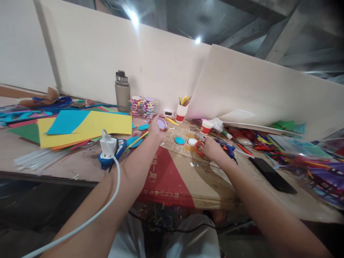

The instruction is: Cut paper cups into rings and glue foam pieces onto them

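Note:
My left hand (155,131) reaches across the table and holds a small round lilac disc (162,124) at its fingertips. My right hand (213,149) rests on the cardboard sheet (185,172) and grips red-handled scissors (199,147). Between the hands lie a teal paper circle (179,140) and a white circle (192,142). A blue glue gun (227,147) lies just right of my right hand.
Yellow and blue paper sheets (86,125) lie at the left beside a white plug on a blue power strip (109,150). A grey bottle (122,92), stacked coloured discs (143,106), paper cups (181,111), a black phone (271,175) and pipe cleaners (309,157) crowd the table.

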Tool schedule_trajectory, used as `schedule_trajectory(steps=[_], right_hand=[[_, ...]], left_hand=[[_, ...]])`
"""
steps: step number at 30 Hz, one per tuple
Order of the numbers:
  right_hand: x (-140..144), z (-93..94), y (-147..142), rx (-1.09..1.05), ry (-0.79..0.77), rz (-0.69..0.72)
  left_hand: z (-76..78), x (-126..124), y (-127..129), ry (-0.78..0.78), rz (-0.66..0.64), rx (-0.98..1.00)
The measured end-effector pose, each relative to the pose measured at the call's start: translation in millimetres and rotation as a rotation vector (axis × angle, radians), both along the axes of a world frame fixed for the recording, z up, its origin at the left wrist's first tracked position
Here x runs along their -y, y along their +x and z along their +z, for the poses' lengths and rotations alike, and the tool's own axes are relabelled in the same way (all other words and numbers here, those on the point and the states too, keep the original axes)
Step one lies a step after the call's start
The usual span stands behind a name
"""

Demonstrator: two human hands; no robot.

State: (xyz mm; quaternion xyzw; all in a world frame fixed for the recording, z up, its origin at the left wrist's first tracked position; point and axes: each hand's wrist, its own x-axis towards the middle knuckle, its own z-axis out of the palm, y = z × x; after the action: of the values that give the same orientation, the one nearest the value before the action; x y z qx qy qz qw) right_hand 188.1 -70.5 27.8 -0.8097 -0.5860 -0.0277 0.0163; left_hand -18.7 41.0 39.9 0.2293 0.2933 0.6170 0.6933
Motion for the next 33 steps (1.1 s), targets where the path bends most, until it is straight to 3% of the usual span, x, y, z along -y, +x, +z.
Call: schedule_trajectory(steps=[5,10,13,19,24,28,33], right_hand=[[-6,6.0,1,0.101,-0.133,0.031],[-15,17.3,-19,0.148,0.066,0.245],[-29,12.3,-43,0.063,0.097,0.302],[-50,-3.2,-73,0.082,-0.057,0.265],[-50,9.9,-59,0.031,-0.024,0.208],[-47,21.8,-31,0.029,0.006,0.061],[-44,18.2,-14,0.088,-0.112,0.025]], left_hand=[[5.1,7,3,-0.084,0.028,0.013],[6.1,10,6,-0.079,0.032,-0.035],[6.5,12,6,-0.072,0.029,-0.045],[6.9,13,5,-0.060,0.017,-0.044],[6.1,13,7,-0.046,0.007,-0.045],[7.6,15,7,-0.073,0.008,-0.054],[9.0,16,7,-0.063,0.007,-0.059]])
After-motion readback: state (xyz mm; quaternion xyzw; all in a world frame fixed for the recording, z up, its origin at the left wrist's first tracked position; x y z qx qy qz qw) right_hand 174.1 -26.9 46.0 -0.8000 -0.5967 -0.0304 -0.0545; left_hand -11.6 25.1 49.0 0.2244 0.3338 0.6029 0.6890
